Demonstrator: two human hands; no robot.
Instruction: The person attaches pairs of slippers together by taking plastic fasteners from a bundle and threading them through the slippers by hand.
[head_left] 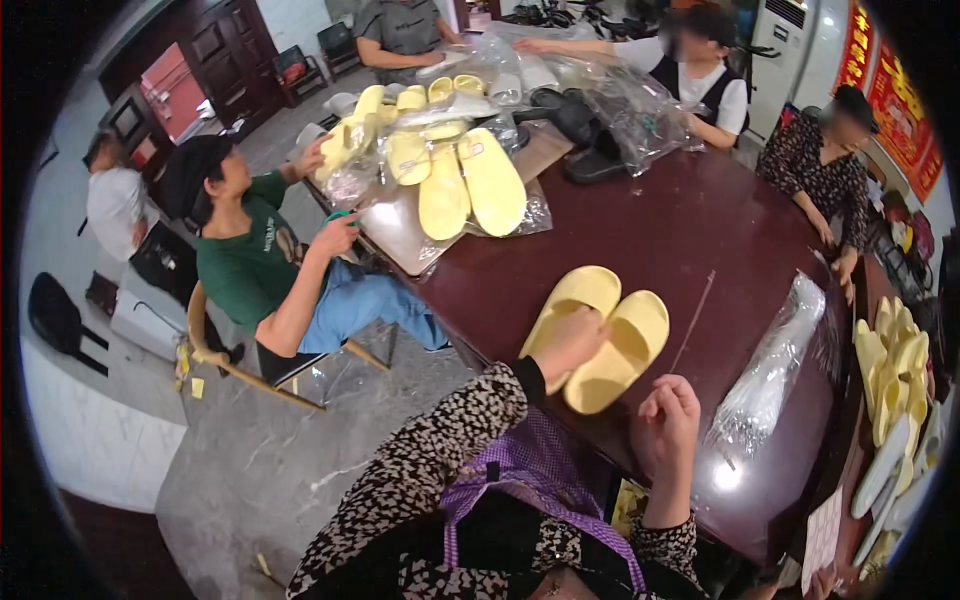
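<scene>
A pair of pale yellow slippers lies side by side at the table's near edge, toes away from me. My left hand reaches over the left slipper, its fingers closed around the inner edges where the two meet; the fingertips are partly hidden. My right hand is raised just right of the pair, fingers curled and thumb against them. Whatever may be between those fingertips is too small to make out. A thin pale strand shows just beyond my right hand. Farther right lies a long bundle of clear, whitish plastic strands.
Bagged yellow slippers and black slippers cover the dark red table's far part. Stacked yellow slippers stand at the right. A person in green sits at the left on a wooden chair; several others are around the table.
</scene>
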